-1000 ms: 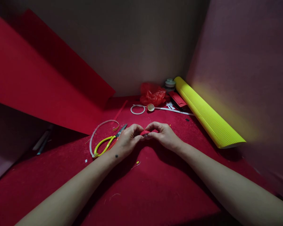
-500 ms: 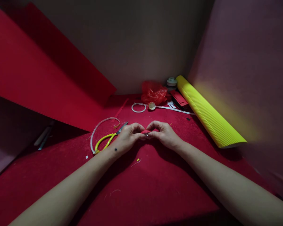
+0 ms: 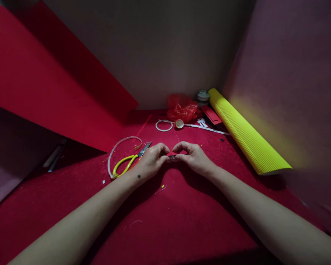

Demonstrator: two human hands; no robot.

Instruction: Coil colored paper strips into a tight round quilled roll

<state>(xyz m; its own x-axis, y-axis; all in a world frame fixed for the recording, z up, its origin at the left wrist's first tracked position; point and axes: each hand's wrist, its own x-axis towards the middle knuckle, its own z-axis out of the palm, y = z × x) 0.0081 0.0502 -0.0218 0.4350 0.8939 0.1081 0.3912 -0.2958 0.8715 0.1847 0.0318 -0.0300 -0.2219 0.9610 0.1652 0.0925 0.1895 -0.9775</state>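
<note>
Between my two hands is a small red ribbed piece (image 3: 172,154), which looks like corrugated paper. My left hand (image 3: 154,158) pinches its left end between thumb and forefinger. On the other end, my right hand (image 3: 194,157) grips it the same way, with fingers bent. The fingertips hide much of the piece, and its underside looks pale or dark. Just left of my left hand lie yellow-handled scissors (image 3: 124,164), blades pointing away, partly behind my wrist. Around the scissors curves a white strip (image 3: 109,162).
At the back sit a coiled white ring (image 3: 164,126), a roll of tape (image 3: 179,124), a red plastic bag (image 3: 182,107) and a lidded jar (image 3: 203,96). A yellow corrugated roll (image 3: 248,132) lies right. A large red sheet (image 3: 57,81) leans at left. Scraps dot the red cloth (image 3: 165,221).
The whole view has shifted slightly. Both hands keep their pinch on the red piece, which now looks a little more peaked on top.
</note>
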